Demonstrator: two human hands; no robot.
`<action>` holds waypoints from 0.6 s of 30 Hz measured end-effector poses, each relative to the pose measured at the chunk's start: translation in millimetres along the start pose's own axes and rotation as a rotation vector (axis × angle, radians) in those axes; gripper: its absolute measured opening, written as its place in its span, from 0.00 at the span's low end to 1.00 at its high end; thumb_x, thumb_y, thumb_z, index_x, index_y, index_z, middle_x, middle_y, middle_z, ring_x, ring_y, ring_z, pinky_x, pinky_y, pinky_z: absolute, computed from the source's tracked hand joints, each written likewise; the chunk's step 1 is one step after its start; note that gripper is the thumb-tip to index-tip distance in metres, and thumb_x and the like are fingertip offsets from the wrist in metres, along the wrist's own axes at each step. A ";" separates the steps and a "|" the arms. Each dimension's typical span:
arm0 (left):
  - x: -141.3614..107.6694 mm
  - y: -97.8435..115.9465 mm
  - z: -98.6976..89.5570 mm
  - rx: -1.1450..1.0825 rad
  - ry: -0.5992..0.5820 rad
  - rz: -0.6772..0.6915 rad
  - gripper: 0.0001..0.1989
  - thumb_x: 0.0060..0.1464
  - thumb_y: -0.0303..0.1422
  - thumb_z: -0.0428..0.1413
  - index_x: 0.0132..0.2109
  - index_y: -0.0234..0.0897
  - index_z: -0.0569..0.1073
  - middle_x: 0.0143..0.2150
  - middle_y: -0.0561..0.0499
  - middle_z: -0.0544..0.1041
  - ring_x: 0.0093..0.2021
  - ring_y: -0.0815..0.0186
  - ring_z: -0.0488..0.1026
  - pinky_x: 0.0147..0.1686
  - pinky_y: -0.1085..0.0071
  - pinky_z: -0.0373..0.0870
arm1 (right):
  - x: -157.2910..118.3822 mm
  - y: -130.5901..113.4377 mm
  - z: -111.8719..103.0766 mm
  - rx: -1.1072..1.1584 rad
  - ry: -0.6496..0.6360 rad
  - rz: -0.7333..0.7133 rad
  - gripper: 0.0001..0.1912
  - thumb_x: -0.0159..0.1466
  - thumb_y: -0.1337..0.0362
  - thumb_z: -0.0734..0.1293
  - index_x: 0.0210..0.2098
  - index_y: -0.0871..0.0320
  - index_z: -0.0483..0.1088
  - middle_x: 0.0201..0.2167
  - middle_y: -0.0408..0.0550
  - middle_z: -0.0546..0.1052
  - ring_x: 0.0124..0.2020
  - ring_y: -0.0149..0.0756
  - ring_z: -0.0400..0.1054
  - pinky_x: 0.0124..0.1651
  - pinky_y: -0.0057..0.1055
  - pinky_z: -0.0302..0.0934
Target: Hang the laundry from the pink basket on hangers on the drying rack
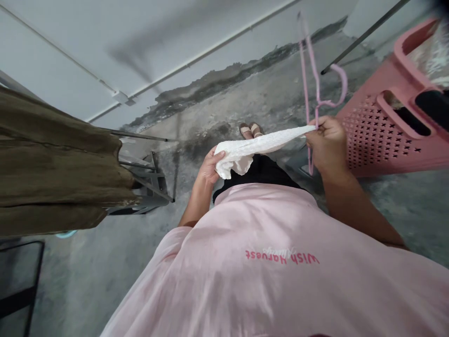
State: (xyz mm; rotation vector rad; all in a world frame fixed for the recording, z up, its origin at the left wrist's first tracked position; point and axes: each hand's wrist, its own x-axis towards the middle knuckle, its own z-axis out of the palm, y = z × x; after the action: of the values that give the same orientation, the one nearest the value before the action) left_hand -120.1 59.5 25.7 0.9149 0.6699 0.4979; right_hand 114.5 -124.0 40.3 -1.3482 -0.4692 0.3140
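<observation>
A white cloth (pixel 259 144) is stretched between my two hands in front of my waist. My left hand (pixel 211 166) grips its bunched end, thumb on top, and a loose fold hangs below. At the other end, my right hand (pixel 326 140) pinches the narrow tip of the cloth together with a pink clothes hanger (pixel 317 84). The hanger stands up out of that hand, its hook curving to the right. Part of the hanger is hidden behind my right fingers.
A pink laundry basket (pixel 372 126) with items in it stands close on the right. Brown fabric (pixel 59 164) hangs at the left near a dark metal frame (pixel 150 182). A white wall (pixel 168 37) with a conduit lies ahead, beyond the concrete floor (pixel 196 121).
</observation>
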 end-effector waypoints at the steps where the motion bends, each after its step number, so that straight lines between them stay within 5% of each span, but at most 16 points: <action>1: -1.1 1.5 -2.7 0.065 -0.007 0.050 0.25 0.34 0.37 0.73 0.40 0.36 0.74 0.34 0.51 0.78 0.32 0.65 0.76 0.34 0.72 0.72 | 0.5 -5.8 -0.8 0.009 0.010 -0.041 0.08 0.49 0.69 0.70 0.27 0.58 0.67 0.16 0.33 0.62 0.15 0.21 0.49 0.19 0.26 0.39; 7: -3.1 21.7 -17.2 0.931 0.039 0.503 0.16 0.44 0.28 0.64 0.44 0.39 0.78 0.38 0.50 0.78 0.39 0.64 0.73 0.41 0.70 0.68 | 3.6 -40.2 -8.4 -0.016 0.079 -0.263 0.10 0.53 0.64 0.75 0.27 0.58 0.69 0.17 0.36 0.65 0.16 0.21 0.55 0.19 0.24 0.46; 10: -3.1 29.9 -23.5 1.218 0.068 0.651 0.13 0.48 0.22 0.54 0.38 0.39 0.80 0.36 0.49 0.79 0.40 0.63 0.72 0.44 0.68 0.68 | 4.8 -55.4 -10.5 -0.057 0.134 -0.372 0.15 0.52 0.59 0.77 0.26 0.58 0.68 0.18 0.36 0.65 0.16 0.20 0.55 0.19 0.22 0.48; 13: -4.1 31.0 -25.8 1.151 0.102 0.653 0.11 0.48 0.24 0.53 0.32 0.38 0.79 0.35 0.50 0.79 0.38 0.63 0.72 0.42 0.68 0.67 | 8.1 -59.8 -11.3 -0.134 0.135 -0.435 0.16 0.51 0.58 0.78 0.24 0.59 0.69 0.20 0.38 0.66 0.21 0.21 0.57 0.25 0.22 0.52; 18: -8.8 18.4 -15.6 0.528 0.074 0.171 0.06 0.44 0.33 0.59 0.31 0.36 0.77 0.25 0.53 0.75 0.25 0.68 0.69 0.27 0.74 0.63 | 11.3 -37.4 -12.9 -0.161 -0.069 -0.208 0.06 0.53 0.66 0.73 0.29 0.59 0.73 0.25 0.40 0.70 0.26 0.24 0.61 0.31 0.26 0.56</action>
State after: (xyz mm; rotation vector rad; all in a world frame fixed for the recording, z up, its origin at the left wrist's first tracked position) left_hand -139.3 72.1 37.2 1.4651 0.8123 0.5174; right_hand 128.9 -137.2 76.6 -1.4335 -0.6989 0.1543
